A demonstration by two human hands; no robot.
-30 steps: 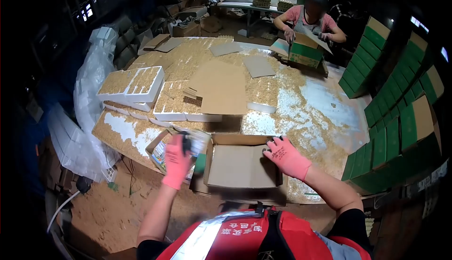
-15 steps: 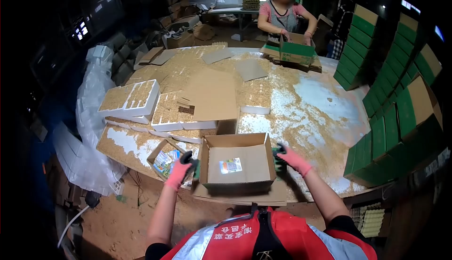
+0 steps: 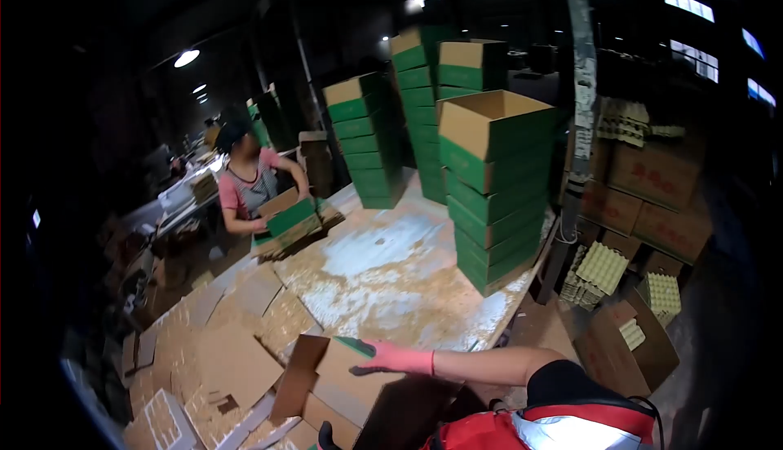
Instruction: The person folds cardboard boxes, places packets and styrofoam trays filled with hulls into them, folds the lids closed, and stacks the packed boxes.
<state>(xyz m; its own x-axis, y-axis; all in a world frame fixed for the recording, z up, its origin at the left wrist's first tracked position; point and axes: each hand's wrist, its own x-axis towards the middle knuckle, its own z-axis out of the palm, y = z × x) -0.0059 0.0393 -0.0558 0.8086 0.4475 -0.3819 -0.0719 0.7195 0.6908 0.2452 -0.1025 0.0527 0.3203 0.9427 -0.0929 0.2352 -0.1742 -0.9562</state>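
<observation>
Head view puts the open cardboard box (image 3: pixel 344 386) between the two hands, at the near side of the counter (image 3: pixel 383 246). The right hand (image 3: pixel 390 358), in a pink glove with dark fingertips, appears clamped on the box's edge. Only the dark fingertips of the left hand (image 3: pixel 325 437) show, just beside the box's lower end; whether they grip it cannot be told.

With the left grip unseen, the box could slip or twist if the right hand alone bears it, and a hard squeeze might crease the thin wall. Swung out beyond the right hand, it could knock the tall stack of green boxes (image 3: pixel 489 226), which would probably topple easily. The loose cardboard sheet (image 3: pixel 232 360), ahead of the left hand, could snag the box's flap.

No brand is legible. Red print marks the brown cartons (image 3: pixel 656 174) well to the right of the right hand, too blurred to read. Faint pale marks on the green boxes cannot be made out either. Beyond the hands, across the counter, a co-worker (image 3: pixel 249 185) handles another green box (image 3: pixel 291 218).
</observation>
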